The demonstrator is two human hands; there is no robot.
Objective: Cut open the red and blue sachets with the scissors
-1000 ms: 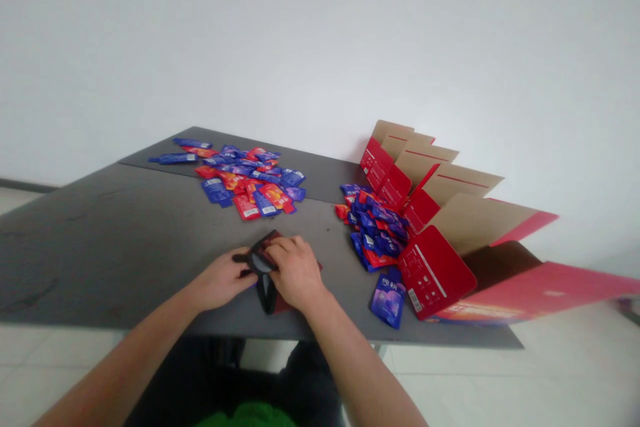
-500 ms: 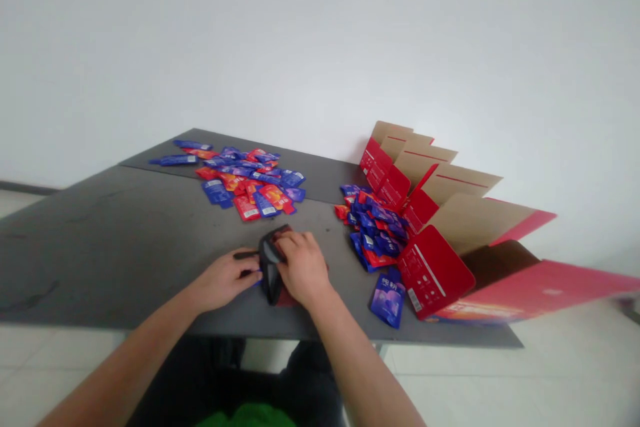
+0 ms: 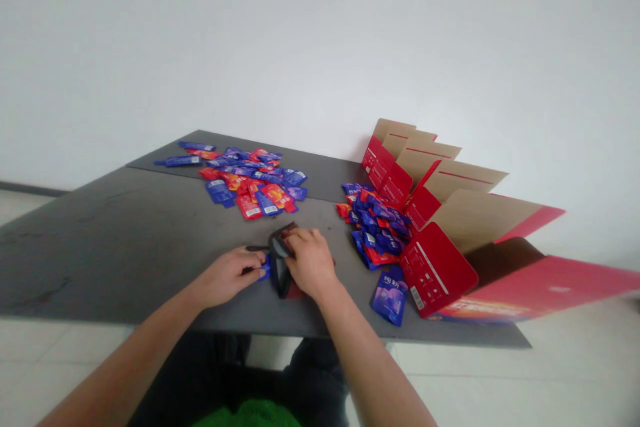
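A dark pouch with a red side (image 3: 281, 267) lies on the grey table (image 3: 125, 240) near its front edge. My right hand (image 3: 311, 261) is closed on the pouch's mouth and holds it open. My left hand (image 3: 231, 273) pinches a small blue sachet (image 3: 265, 270) right at the pouch's opening. What is inside the pouch is hidden.
A spread of red and blue sachets (image 3: 250, 180) lies at the back middle. A second heap of sachets (image 3: 373, 230) rests against a row of opened red cardboard boxes (image 3: 435, 213) at the right. One blue sachet (image 3: 389, 295) lies alone near the front edge.
Both hands and the pouch have shifted slightly away from me. A blue sachet now shows in my left hand's fingers at the pouch's mouth. The view has tilted a little.
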